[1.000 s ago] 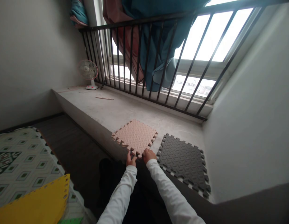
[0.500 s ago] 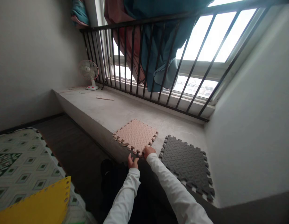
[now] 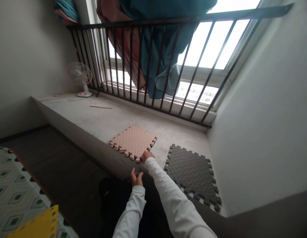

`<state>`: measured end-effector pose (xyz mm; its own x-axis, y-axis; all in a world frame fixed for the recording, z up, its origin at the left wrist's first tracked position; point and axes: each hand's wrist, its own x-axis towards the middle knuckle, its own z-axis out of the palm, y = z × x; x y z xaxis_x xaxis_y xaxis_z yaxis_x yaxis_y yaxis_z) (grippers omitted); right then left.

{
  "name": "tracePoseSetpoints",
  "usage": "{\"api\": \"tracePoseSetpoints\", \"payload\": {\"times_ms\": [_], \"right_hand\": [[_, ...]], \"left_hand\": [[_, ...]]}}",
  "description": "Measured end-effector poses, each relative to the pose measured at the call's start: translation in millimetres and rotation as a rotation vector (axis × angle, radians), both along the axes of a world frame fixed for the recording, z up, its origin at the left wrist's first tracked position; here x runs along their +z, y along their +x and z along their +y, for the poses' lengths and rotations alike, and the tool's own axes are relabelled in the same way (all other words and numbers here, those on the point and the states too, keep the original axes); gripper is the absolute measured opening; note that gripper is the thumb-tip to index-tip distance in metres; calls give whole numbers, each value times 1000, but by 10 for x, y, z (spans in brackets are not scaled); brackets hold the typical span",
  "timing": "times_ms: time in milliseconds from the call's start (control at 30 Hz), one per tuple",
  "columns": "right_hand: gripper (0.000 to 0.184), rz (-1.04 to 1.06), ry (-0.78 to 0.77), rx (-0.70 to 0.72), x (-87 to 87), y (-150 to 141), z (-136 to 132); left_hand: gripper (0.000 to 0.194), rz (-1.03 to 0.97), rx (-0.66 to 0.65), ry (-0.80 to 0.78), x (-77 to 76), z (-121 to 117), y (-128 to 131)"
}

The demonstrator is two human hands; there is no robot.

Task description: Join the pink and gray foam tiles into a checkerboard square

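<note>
A pink foam puzzle mat point(image 3: 134, 140) with toothed edges lies flat on the concrete ledge, its near side along the ledge's front edge. My right hand point(image 3: 147, 156) is closed on its near right corner; the fingertips are partly hidden. Just below and in front of that corner, my left hand point(image 3: 136, 178) hangs in the air with fingers apart, holding nothing. To the right, a dark grey foam puzzle mat point(image 3: 193, 175) lies on the same ledge, separated from the pink one by a strip of bare concrete.
A small fan point(image 3: 80, 76) and a thin stick point(image 3: 100, 107) are on the ledge point(image 3: 76, 114). Black railing point(image 3: 143, 66) runs behind, before a window with curtains. At lower left, a yellow foam mat point(image 3: 40, 224) rests on a patterned cover point(image 3: 17, 198). A white wall point(image 3: 262, 132) borders the right.
The whole scene has shifted left in view as the camera turned right. My left hand is slightly farther from the pink mat; my right hand stays at its corner.
</note>
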<state>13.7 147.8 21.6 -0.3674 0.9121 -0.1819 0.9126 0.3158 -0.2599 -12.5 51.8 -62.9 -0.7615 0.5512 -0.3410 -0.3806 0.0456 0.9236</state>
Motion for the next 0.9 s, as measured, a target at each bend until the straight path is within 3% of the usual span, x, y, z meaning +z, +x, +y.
{"api": "tracePoseSetpoints", "payload": {"times_ms": [133, 300, 433, 533, 600, 900], "right_hand": [[36, 112, 111, -66, -66, 611, -309], [26, 65, 252, -500, -243, 1959, -805], [32, -178, 40, -724, -269, 2723, -1104], [40, -291, -157, -782, -232, 2932, -1222], [41, -302, -186, -798, -207, 2979, -1263], [33, -274, 37, -822, -124, 3009, -1283]], "left_hand": [[51, -42, -24, 7, 32, 0, 18], [52, -64, -46, -26, 57, 17, 15], [51, -103, -48, -46, 91, 32, 23], [51, -114, -62, -43, 126, 21, 37], [51, -121, -66, -37, 147, 4, 44], [48, -133, -43, -18, 194, -86, 0]]}}
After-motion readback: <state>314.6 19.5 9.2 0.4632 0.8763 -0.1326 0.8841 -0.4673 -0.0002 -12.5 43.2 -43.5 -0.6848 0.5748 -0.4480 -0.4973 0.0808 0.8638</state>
